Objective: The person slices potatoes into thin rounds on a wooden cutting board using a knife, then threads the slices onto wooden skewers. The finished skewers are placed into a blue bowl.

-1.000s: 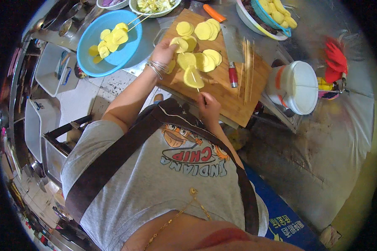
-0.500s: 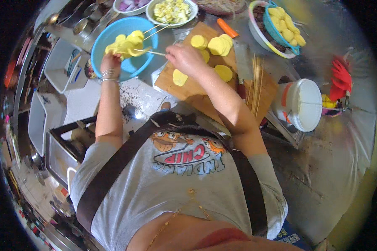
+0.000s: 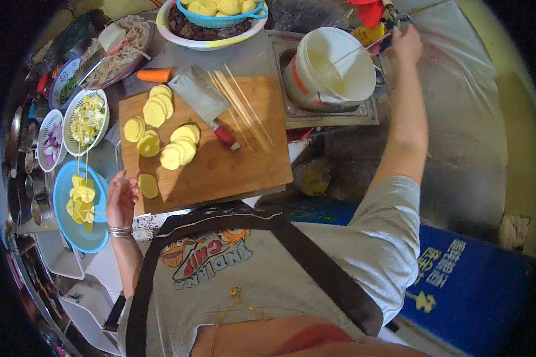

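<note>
Left hand (image 3: 122,202) by your wooden board (image 3: 232,169), right hand (image 3: 407,44) way over at the metal fitting (image 3: 402,18)

Your left's loosely open and empty, fingertips just beside a lone yellow slice (image 3: 148,186); more slices (image 3: 180,149) sit piled on the board near the cleaver (image 3: 199,92). Your right's past the white bucket (image 3: 302,74), honestly too small to tell if it's gripping.

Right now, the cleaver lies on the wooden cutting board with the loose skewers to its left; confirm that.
Left is wrong: the head view shows the loose skewers to the right of the cleaver, which lies on the wooden cutting board.
</note>
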{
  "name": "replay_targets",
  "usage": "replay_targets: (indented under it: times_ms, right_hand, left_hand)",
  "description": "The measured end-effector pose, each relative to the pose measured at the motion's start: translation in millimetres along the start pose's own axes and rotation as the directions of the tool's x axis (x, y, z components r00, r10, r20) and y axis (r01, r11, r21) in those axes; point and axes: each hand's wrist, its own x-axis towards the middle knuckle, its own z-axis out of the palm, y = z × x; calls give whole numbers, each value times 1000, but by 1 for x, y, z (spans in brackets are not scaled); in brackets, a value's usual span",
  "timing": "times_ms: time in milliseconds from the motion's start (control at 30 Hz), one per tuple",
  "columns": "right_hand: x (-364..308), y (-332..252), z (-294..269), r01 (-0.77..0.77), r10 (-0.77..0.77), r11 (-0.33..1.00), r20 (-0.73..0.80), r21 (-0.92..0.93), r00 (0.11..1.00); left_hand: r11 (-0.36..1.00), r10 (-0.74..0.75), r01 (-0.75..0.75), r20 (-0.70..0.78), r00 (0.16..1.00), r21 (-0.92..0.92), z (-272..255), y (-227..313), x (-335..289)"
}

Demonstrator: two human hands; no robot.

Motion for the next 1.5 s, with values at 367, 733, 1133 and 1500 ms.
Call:
replay_targets:
  times_ms: [367,733,1133,1500]
  right_hand:
    - [120,183,164,22,-103,989,575,146,812]
    - [131,145,154,197,-282,957,535,212,796]
    - [-94,-161,12,215,-565,719,374,661,736]
    - [-326,-280,-55,-105,-441,823,743,559,503]
  left_hand:
    - [947,-205,260,-270,941,187,32,-79,-15]
    - [841,-52,195,-283,958,504,38,-84,27]
    - [17,281,158,-156,947,987,57,-32,210]
    - [243,412,3,-106,905,970,64,-51,182]
